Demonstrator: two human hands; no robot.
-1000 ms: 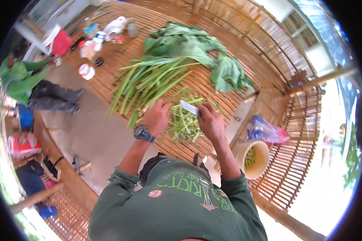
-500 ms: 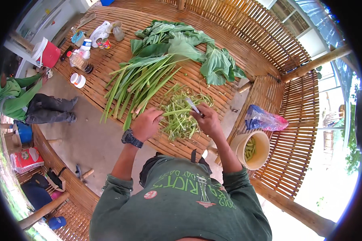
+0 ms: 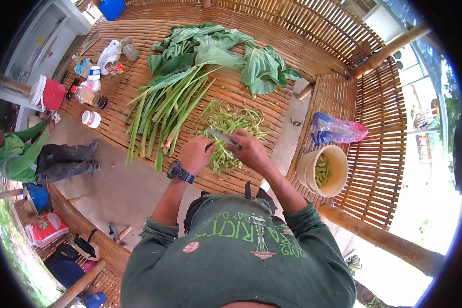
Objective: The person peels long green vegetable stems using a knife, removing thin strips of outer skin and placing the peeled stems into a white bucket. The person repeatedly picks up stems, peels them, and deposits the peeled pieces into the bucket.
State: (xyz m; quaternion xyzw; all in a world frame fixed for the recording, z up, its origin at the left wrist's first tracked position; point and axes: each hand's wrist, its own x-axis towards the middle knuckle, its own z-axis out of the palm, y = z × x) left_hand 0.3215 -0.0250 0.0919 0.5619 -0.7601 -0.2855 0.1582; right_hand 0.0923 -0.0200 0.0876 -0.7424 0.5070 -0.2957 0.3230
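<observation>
From here I see the right hand (image 3: pixel 250 150) clasping a knife (image 3: pixel 219 135), blade toward the curled left hand (image 3: pixel 194 155), contents unclear; stalks (image 3: pixel 164 111) lie beyond it, probably for easy reach.

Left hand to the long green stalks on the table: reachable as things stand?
Likely yes: the left hand is close to the near ends of the long green stalks, and nothing visible stands between.

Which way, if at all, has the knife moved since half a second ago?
Yes: the knife has moved leftward and slightly nearer the front edge, judged against the bamboo table. Its tip is now closer to the left hand.
</observation>
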